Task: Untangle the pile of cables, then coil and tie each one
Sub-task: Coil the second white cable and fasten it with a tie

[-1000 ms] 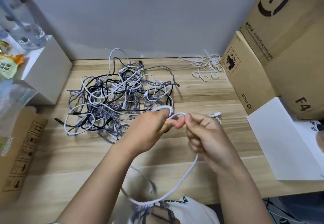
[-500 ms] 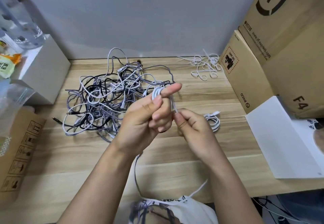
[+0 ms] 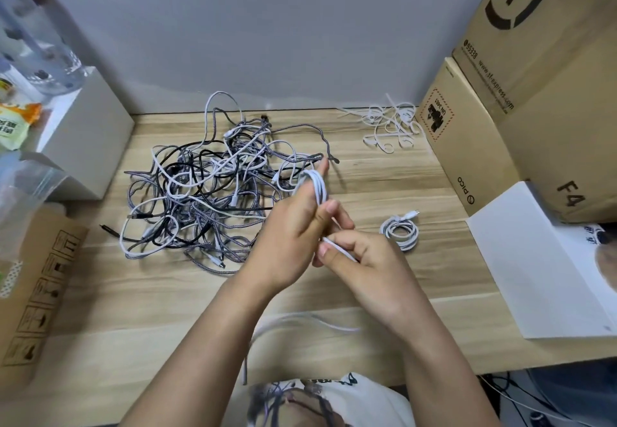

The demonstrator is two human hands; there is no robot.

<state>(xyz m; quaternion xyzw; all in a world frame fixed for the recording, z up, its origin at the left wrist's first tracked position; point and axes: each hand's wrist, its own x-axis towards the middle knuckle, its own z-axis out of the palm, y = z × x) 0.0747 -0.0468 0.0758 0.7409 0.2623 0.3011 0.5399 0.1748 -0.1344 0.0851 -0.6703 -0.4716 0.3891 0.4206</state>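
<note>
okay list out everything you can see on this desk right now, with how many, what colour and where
cable pile: one tangle, grey, white and black, table's left-centre
white cable: one, being looped around the left hand's fingers, tail hanging off the near edge
coiled cable: one, white, right of the hands
ties: a loose bunch, white, back right
cardboard boxes: two, brown, right side
white sheet: one, near right
white box: one, left
table: one, light wood
left hand: holds the loops
right hand: pinches the white cable
</note>
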